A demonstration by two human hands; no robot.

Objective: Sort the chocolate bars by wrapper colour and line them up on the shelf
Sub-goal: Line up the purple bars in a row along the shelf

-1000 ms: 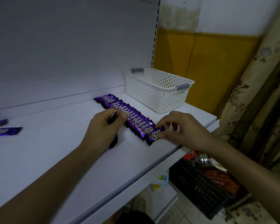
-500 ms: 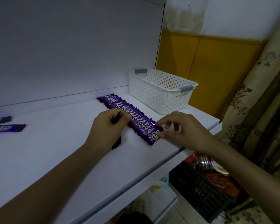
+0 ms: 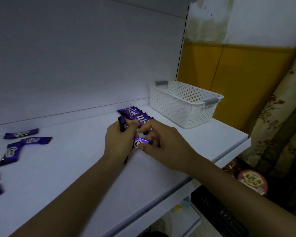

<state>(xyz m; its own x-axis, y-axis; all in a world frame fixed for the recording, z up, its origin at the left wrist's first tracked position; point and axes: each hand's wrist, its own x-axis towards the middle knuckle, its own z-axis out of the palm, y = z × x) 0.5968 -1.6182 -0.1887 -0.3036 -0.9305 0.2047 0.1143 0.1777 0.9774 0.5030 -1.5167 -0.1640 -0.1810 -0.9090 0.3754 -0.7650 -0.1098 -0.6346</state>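
One purple chocolate bar (image 3: 141,142) lies crosswise at the centre of the frame, low over the white shelf (image 3: 75,182). I see the right hand (image 3: 164,149) pinching it, thumb below and curled fingers (image 3: 150,128) above (the white "C" on the wrapper faces me). Just left of it, the left hand (image 3: 118,146) grips a second bar (image 3: 122,124) that stands upright out of the fist, fingers wrapped round it. A dark end shows under that wrist, and I cannot tell whether it belongs to the same bar. The two hands are close against each other.

Right behind them the row of purple bars (image 3: 135,115) runs toward the upper right, wrappers overlapping edge on edge. Its near end is hidden by the fingers and its far end is near the back panel (image 3: 75,57). I cannot tell whether the pinched bar touches the row.

Further out, at the left of the frame, loose purple bars (image 3: 20,133) lie flat on the shelf: one near the back, two meeting in an L shape, and two blurred ones cut by the left edge. A white perforated basket (image 3: 183,108) with grey handles stands at the right end of the shelf, near the row but apart from it.

Beyond the shelf are a yellow wall panel (image 3: 237,79) at the upper right and a floral curtain (image 3: 280,125) along the right edge. A red-lidded tub (image 3: 253,182) sits by a dark crate (image 3: 220,218) at the lower right.
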